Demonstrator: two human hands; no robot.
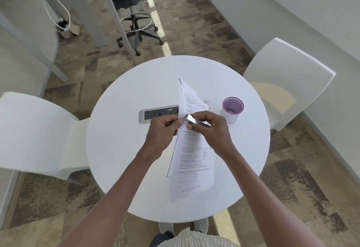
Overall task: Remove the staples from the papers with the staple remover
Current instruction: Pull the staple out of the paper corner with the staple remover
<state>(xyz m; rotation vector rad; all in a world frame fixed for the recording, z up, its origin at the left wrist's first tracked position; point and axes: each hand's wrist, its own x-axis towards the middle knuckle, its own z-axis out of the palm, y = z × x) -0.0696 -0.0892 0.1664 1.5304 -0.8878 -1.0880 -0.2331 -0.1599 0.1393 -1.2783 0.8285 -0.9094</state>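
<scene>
head view: the left hand [163, 130] pinches the left edge of the papers [191, 155], thumb and fingers closed on the sheets, which are lifted over the round table [120, 149] and hang toward the person. the right hand [212, 130] grips the remover [194, 120], fingers curled round it, its metal tip at the paper edge beside the left thumb. a power strip [155, 114] sits behind the left hand; a purple cup [232, 108] stands right of the papers. white chairs flank the table.
</scene>
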